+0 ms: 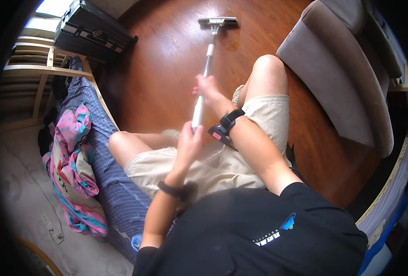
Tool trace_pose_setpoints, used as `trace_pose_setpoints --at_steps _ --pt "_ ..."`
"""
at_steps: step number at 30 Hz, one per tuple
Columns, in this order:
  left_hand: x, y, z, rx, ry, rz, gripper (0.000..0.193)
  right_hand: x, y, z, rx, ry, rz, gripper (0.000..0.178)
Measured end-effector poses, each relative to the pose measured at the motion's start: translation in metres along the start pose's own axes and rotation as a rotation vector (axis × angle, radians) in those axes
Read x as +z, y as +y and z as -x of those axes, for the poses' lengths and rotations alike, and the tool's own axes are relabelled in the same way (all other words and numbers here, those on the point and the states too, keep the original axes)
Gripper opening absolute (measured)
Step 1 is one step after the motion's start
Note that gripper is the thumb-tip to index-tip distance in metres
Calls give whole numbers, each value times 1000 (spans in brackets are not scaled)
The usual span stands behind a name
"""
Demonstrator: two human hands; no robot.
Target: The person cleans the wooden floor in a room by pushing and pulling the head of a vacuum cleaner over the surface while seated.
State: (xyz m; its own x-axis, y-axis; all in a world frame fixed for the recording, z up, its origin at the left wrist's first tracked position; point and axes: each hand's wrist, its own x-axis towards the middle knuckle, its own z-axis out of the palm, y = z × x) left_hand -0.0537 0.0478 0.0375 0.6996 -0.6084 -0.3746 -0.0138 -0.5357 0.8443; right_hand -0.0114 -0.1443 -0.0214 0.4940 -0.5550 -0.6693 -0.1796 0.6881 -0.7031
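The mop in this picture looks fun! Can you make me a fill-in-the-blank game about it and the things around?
1. Between the left hand and the right hand, the one gripping the mop nearer its wide head is the ____ hand.
2. The person's T-shirt is mostly coloured ____.
3. The pink and blue cloth bundle lies on the picture's ____ side.

Missing words: right; black; left

Two hands [189,144], one mop [207,66], two wristbands [231,119], one case [91,31], one sofa [335,76], two knees [269,69]
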Motion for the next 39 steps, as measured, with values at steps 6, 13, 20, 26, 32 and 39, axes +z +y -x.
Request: trace_pose_setpoints --at_steps 6,13,20,26,32,39 --pt "2 26 -113 5 -37 99 21 11 -6 10 19 -221 -76 31" --pt "-7 62 -86 -66 -353 -34 33 -16 -16 18 160 -197 -77 24" --pt "-45 -24 -91 -96 -324 195 42 -1 21 39 127 -91 -32 18" --pt "-55 -44 -91 16 -174 109 38 -9 -1 73 69 5 213 16" --pt "-63 -22 -84 118 -70 -139 34 -26 -6 149 -41 -137 483 15" --pt "-71 23 -56 231 -20 -271 37 -55 20 273 185 -255 485 11"
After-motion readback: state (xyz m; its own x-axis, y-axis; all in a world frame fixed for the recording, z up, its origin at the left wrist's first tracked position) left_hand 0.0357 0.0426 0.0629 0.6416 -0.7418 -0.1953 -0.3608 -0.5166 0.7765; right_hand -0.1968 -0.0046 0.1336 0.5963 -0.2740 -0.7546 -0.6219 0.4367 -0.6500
